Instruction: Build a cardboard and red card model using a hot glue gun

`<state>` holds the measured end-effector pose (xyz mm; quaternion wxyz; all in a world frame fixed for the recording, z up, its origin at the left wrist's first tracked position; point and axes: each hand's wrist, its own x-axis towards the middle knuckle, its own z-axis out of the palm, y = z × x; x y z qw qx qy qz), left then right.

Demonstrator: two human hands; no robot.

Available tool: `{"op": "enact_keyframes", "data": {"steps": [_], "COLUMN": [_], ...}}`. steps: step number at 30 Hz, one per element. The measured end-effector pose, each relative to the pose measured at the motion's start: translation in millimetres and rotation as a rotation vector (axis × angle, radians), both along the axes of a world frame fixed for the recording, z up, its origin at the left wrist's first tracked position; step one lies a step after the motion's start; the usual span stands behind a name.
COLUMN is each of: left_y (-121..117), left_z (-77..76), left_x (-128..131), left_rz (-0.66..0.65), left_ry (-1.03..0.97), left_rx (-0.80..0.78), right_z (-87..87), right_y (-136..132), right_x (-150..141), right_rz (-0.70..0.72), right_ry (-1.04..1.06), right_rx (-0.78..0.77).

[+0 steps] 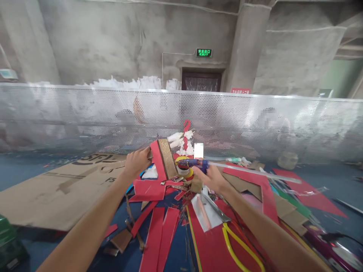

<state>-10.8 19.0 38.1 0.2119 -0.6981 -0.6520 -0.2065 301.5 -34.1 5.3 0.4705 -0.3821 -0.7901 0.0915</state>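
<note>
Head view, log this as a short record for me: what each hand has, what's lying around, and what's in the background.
Left hand: holds a red piece with a brown-gold band
Right hand: holds a blue glue gun, clear stick out its back
Gun tip: toward the band; contact unclear
Left side: flat brown cardboard
Near side: red strips
Background: perforated metal screen, lit exit sign

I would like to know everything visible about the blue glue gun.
The blue glue gun looks plastic. Held in the right hand, it lies roughly level, its front pointing left toward the red-and-brown piece in the left hand. A long translucent stick extends rightward from its rear. Its tip is unclear.
</note>
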Motion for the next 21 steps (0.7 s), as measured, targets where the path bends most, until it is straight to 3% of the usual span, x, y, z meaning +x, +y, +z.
{"op": "enact_keyframes", "data": {"steps": [9,16,21], "left_y": [-1.6,-2.3,-3.1], "left_z": [1.3,2.2,2.6], "left_x": [4.7,2.1,2.8], "left_rz": [0.009,0.029,0.027], "left_ry": [0.028,0.019,0.019], "left_rx": [-0.007,0.001,0.011], "right_z": [-4.4,-4.7,-6.2], "right_y": [-2.6,-5.5,-2.1], "right_x": [-9.3,-8.6,-8.2], "right_rz": [-0.112,0.065,-0.063], "right_ry": [-0.055,-0.124,-0.079], "right_rx": [-0.018,0.044,-0.018]}}
